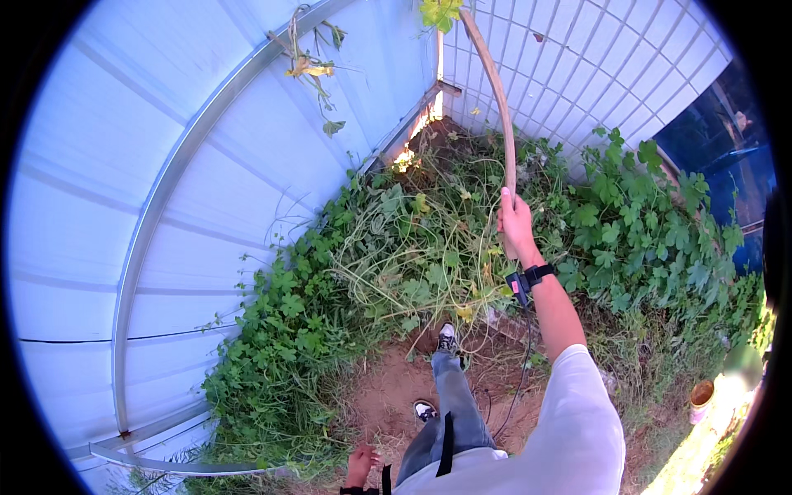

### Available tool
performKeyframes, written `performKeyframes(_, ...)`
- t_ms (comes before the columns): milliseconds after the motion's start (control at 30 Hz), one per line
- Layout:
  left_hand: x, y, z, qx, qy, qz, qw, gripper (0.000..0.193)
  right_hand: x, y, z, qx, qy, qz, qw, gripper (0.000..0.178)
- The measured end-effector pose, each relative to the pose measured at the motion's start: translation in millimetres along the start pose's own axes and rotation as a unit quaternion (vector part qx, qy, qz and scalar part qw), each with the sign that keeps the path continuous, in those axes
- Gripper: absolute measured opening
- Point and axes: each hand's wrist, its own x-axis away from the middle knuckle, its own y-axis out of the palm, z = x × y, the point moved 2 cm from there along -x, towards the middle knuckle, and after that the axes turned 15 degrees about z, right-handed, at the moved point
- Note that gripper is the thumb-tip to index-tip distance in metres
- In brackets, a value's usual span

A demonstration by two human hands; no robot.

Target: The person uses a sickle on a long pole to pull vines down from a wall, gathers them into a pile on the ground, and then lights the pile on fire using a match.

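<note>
My right hand (516, 224) is wrapped round the lower part of a long, curved wooden stick (501, 99), thumb laid along it. The stick rises from my fist toward the corner of the walls, its upper end beside a yellow-green leaf (440, 12). Beyond and below my fist lies a heap of cut or pulled vines (404, 256), pale stems tangled with wilting leaves. Low at my left side hangs my left hand (361, 464), empty, its fingers loosely bent and apart. A black strap with a small device (520, 287) sits on my right wrist.
White metal panels (231, 165) with a curved frame bar stand at left. A wire grid (569, 66) covers the far wall. Leafy plants (619, 206) grow along both sides. My shoes (446, 334) are on bare soil (384, 384). A bucket (701, 394) stands at right.
</note>
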Motion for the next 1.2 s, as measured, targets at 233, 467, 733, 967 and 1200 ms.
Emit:
performKeyframes(233,39.9,17.8,36.3,-0.051,0.134,-0.043,0.989,0.04,20.5,101.0,246.4,0.323,0.136,-0.026,0.936,0.052)
performKeyframes(467,37.2,24.2,18.7,-0.008,0.041,-0.054,0.998,0.021,185.7,57.4,246.6,0.35,0.228,-0.124,0.9,0.049)
performKeyframes(733,-25.4,8.6,33.9,-0.092,0.181,-0.166,0.965,0.023,344.2,-118.0,186.4,0.381,0.147,-0.082,0.909,0.048)
performKeyframes(967,-66.1,-89.3,31.4,-0.216,0.418,-0.049,0.881,0.022,460.2,-148.6,85.3,0.089,0.33,0.008,0.94,0.041)
performKeyframes(1200,-83.2,-173.9,-23.2,-0.202,0.262,0.055,0.942,0.027,354.9,-103.1,18.0,0.237,0.106,0.052,0.964,0.053)
